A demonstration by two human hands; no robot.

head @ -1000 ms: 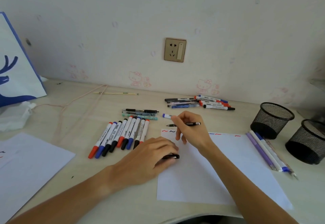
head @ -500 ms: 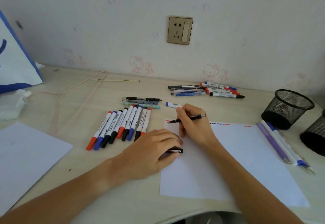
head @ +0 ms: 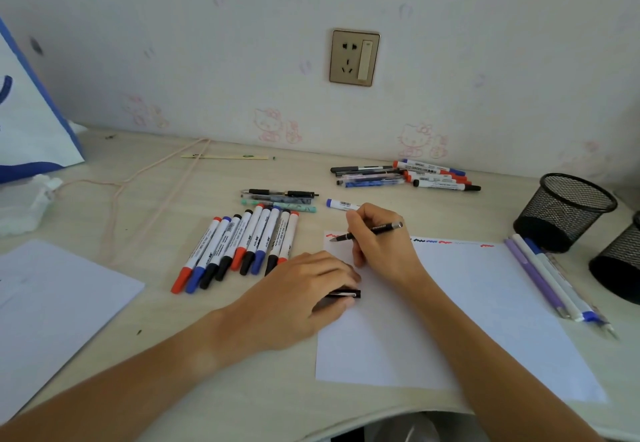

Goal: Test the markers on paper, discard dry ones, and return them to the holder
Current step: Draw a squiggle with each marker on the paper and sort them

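Observation:
My right hand (head: 379,244) grips a black pen (head: 367,231), its tip touching the top left corner of the white paper (head: 467,306) beside red and blue scribbles. My left hand (head: 301,294) rests on the paper's left edge and holds a black cap (head: 343,293). A row of several capped markers (head: 242,245) lies left of the paper. A blue-capped marker (head: 341,204) sits behind my right hand. More pens and markers (head: 408,176) lie near the wall. Two black mesh holders (head: 562,211) (head: 620,275) stand at the right.
Purple, white and blue pens (head: 550,278) lie along the paper's right edge. Three pens (head: 280,199) lie behind the marker row. Another white sheet (head: 52,310) lies at the left, with a blue-and-white bag (head: 27,115), crumpled tissue (head: 20,206) and a thin cord (head: 145,178).
My right hand lowered the pen from a raised position down to the paper's top left corner. The left hand stayed put with the cap. The camera tilted down slightly.

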